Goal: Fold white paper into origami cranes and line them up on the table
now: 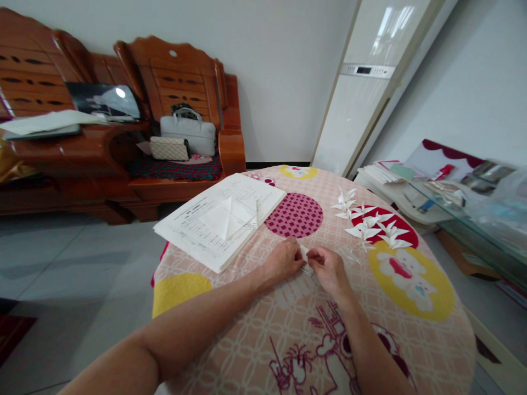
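Both my hands meet at the middle of a round table with a pink patterned cloth (255, 329). My left hand (283, 260) and my right hand (328, 267) pinch a small folded piece of white paper (305, 257) between their fingertips, just above the cloth. Most of that paper is hidden by my fingers. To the right of my hands, several folded white paper cranes (368, 220) lie on the cloth. A stack of printed sheets (206, 227) rests at the table's left edge, with a folded white paper triangle (230, 215) on top.
A wooden bench (181, 77) stands behind the table, bearing a grey bag (188, 134) and a quilted purse (169, 148). A wooden side table (61, 148) with papers is at left. A tall white appliance (362, 93) stands at the back. A glass shelf (461, 214) with clutter is at right.
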The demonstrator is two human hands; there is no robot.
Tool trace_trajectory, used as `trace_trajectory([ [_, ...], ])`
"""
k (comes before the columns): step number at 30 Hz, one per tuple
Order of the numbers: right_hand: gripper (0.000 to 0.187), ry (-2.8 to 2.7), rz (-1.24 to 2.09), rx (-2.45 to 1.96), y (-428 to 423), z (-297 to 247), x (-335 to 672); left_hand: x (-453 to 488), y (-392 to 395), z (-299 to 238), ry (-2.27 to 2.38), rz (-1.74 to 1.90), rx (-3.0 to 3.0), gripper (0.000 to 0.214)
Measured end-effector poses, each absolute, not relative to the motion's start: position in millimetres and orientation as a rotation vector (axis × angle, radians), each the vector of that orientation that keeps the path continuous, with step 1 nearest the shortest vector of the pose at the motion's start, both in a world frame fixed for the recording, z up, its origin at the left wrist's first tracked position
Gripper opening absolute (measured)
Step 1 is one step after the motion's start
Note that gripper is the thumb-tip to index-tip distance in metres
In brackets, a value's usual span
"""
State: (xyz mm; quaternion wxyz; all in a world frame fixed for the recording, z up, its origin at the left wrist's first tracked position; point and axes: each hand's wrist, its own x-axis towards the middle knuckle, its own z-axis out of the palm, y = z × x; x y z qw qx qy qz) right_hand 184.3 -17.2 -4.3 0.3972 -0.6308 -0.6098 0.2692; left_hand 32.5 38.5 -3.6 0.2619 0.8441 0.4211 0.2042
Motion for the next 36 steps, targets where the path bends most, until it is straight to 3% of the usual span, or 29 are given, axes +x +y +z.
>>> trace_trajectory([
  [16,0.008,-1.583,0.449,-1.600,-22,-12,170,-8,54,0,0.869,0.514,2.265,0.023],
  [25,0.009,-1.632,0.388,-1.618,-22,-13,167,-1,48,1,0.952,0.464,2.318,0.012],
  [36,0.016,-1.712,0.298,-1.655,-24,-15,165,7,46,-4,1.049,0.425,2.410,0.014],
])
